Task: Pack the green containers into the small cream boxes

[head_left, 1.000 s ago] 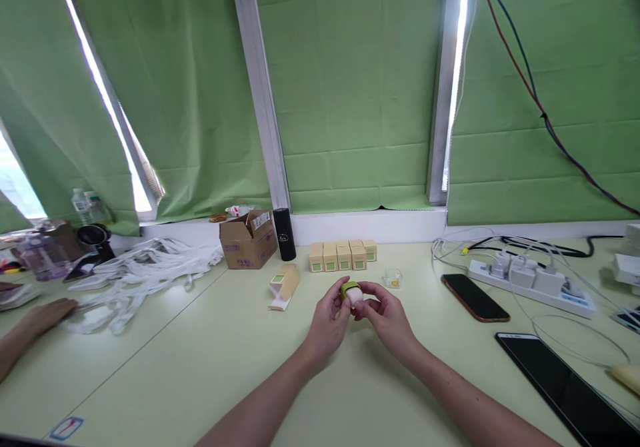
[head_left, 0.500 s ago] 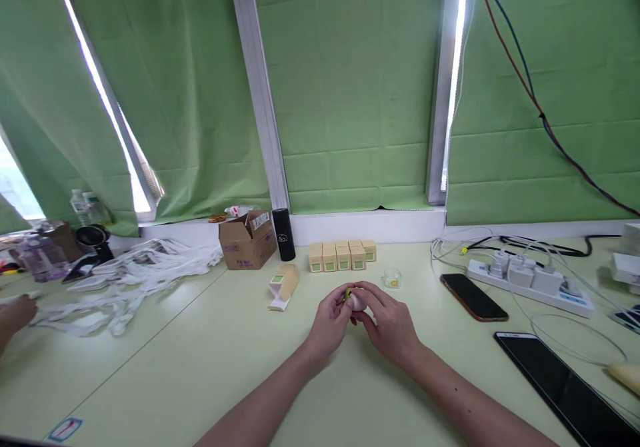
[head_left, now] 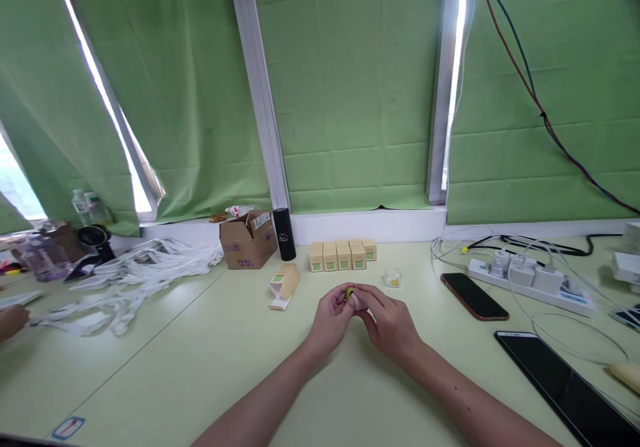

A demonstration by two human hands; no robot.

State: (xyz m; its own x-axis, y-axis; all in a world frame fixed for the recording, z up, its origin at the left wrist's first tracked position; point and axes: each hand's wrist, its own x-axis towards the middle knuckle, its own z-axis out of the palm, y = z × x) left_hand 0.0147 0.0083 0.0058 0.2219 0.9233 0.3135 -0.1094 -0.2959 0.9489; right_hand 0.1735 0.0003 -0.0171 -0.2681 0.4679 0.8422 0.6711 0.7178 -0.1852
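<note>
My left hand (head_left: 331, 317) is closed, its fingertips pinching a small yellow-green and black object (head_left: 349, 293) whose kind I cannot make out. Against it, the fingers of my right hand (head_left: 393, 319) close on a small white piece (head_left: 358, 303), perhaps cloth or tissue; the fingers hide most of it. Both hands meet above the table. Just beyond my right hand stands a small clear container (head_left: 393, 278) with a yellow spot in it. An opened tan carton (head_left: 284, 286) lies on its side to the left of my hands.
Several small tan boxes (head_left: 344, 255) stand in rows ahead. Behind are a brown cardboard box (head_left: 247, 242) and a black cylinder (head_left: 284, 234). White straps (head_left: 135, 280) spread at left, near another person's hand (head_left: 13, 322). Phone (head_left: 474, 296), power strip (head_left: 530, 287) and tablet (head_left: 565, 387) lie right.
My hands stay together in nearly the same place; less of the white piece shows between my fingers. The other person's hand at far left has shifted left, away from the straps.
</note>
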